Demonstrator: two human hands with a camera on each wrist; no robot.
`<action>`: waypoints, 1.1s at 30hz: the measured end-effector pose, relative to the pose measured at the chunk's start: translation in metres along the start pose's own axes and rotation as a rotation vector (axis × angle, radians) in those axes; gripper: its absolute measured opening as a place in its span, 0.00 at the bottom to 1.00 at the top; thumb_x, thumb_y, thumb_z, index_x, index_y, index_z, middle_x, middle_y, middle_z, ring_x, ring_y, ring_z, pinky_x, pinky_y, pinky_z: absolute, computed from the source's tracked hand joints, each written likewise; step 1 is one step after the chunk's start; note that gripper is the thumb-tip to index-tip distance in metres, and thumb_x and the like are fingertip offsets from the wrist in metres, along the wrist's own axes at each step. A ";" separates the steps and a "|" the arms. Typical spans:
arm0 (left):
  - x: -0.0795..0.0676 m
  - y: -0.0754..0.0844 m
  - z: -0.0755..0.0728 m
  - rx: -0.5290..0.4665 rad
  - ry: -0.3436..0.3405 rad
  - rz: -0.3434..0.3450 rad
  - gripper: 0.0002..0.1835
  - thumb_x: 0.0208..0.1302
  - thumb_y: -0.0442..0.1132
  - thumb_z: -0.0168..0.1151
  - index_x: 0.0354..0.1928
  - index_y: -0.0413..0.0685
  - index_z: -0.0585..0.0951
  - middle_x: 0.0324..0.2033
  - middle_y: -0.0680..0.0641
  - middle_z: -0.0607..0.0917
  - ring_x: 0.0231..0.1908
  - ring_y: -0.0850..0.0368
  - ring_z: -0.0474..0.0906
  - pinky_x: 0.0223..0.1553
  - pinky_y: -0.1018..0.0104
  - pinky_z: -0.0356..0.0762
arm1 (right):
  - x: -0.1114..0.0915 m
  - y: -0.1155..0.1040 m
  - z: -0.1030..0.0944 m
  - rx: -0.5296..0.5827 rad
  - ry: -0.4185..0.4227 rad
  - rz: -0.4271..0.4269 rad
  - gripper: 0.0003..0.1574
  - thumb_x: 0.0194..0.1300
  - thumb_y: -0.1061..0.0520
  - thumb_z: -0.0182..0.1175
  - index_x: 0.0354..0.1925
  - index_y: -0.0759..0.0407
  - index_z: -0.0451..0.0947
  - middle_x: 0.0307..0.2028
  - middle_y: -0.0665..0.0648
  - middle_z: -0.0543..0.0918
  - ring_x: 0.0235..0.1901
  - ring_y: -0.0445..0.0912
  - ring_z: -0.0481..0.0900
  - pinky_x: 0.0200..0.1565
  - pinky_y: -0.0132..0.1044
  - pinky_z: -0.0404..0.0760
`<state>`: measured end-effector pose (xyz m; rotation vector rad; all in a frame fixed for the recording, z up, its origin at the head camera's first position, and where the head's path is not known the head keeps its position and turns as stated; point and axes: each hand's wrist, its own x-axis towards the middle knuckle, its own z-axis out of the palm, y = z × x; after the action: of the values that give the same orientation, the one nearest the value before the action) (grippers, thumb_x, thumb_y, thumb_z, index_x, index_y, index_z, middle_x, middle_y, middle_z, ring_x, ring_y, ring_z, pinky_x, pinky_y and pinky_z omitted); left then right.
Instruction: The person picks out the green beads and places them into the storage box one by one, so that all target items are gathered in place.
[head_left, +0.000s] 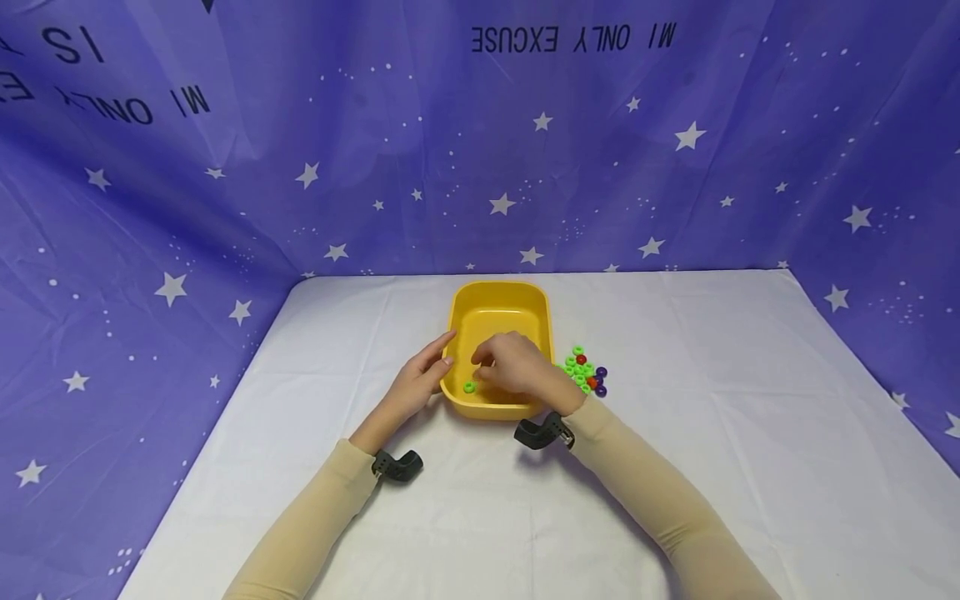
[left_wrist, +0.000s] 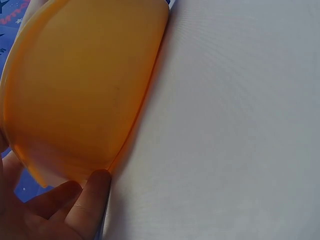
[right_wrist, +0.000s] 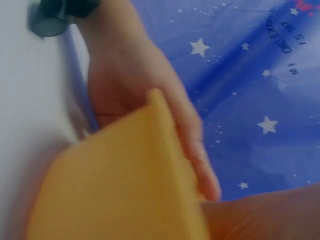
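A yellow rectangular container point(head_left: 500, 412) stands on the white cloth. My left hand point(head_left: 416, 382) holds its left wall, thumb near the rim; in the left wrist view, fingers point(left_wrist: 92, 205) press its outer side. Inside the container, my right hand point(head_left: 517, 364) hovers low with bent fingers and thumb apart, and no bead shows between them. A green ring-shaped bead point(head_left: 468, 387) lies on the container's floor, just below those fingertips. The near wall point(right_wrist: 115, 175) hides part of the right hand in the right wrist view.
Right of the container lies a loose pile of beads: several green rings point(head_left: 579, 378), red beads point(head_left: 581, 360) and purple beads point(head_left: 602, 391). My right forearm point(head_left: 660, 492) passes close to them. A purple star-print curtain point(head_left: 450, 167) rises behind the table.
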<state>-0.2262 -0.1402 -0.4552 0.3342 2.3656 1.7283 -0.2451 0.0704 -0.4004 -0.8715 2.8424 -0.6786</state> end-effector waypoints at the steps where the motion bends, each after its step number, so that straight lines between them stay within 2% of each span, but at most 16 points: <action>1: 0.000 0.000 0.000 0.000 0.003 -0.003 0.29 0.80 0.46 0.48 0.80 0.62 0.60 0.76 0.36 0.64 0.70 0.38 0.72 0.57 0.55 0.86 | -0.001 0.002 -0.003 0.010 0.010 -0.002 0.14 0.64 0.56 0.70 0.48 0.60 0.89 0.40 0.55 0.92 0.41 0.47 0.86 0.49 0.40 0.87; 9: 0.000 0.000 0.001 -0.008 0.007 0.006 0.29 0.80 0.45 0.48 0.80 0.60 0.60 0.77 0.36 0.63 0.70 0.37 0.71 0.57 0.54 0.86 | -0.010 0.021 -0.039 0.084 0.092 0.021 0.17 0.65 0.56 0.69 0.49 0.63 0.88 0.39 0.57 0.91 0.36 0.46 0.83 0.40 0.35 0.85; 13: 0.000 -0.001 0.001 -0.004 0.008 0.005 0.29 0.80 0.45 0.49 0.80 0.60 0.60 0.77 0.36 0.63 0.71 0.37 0.70 0.57 0.53 0.86 | -0.019 0.031 -0.057 0.105 0.122 0.059 0.18 0.66 0.56 0.68 0.50 0.64 0.87 0.38 0.58 0.90 0.36 0.48 0.83 0.39 0.37 0.86; 18: 0.001 -0.001 0.001 -0.003 0.010 0.002 0.29 0.80 0.45 0.49 0.79 0.60 0.60 0.77 0.36 0.63 0.71 0.38 0.70 0.58 0.54 0.86 | -0.030 0.051 -0.071 0.091 0.153 0.102 0.18 0.67 0.56 0.67 0.52 0.64 0.86 0.41 0.61 0.90 0.39 0.51 0.85 0.43 0.42 0.89; 26: 0.001 -0.002 0.001 -0.007 0.011 0.003 0.29 0.80 0.45 0.49 0.79 0.59 0.60 0.77 0.36 0.62 0.71 0.37 0.69 0.59 0.52 0.85 | -0.047 0.085 -0.081 0.067 0.183 0.136 0.19 0.68 0.57 0.64 0.52 0.67 0.85 0.44 0.65 0.90 0.40 0.55 0.86 0.44 0.49 0.89; 33: 0.000 0.000 0.002 -0.002 0.012 0.008 0.29 0.80 0.45 0.48 0.80 0.59 0.60 0.77 0.35 0.62 0.71 0.36 0.69 0.58 0.52 0.86 | -0.052 0.114 -0.073 0.079 0.173 0.198 0.20 0.69 0.56 0.63 0.54 0.67 0.85 0.46 0.66 0.89 0.42 0.56 0.86 0.45 0.49 0.89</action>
<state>-0.2256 -0.1388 -0.4557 0.3339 2.3738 1.7408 -0.2757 0.2115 -0.3877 -0.5345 2.9738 -0.8700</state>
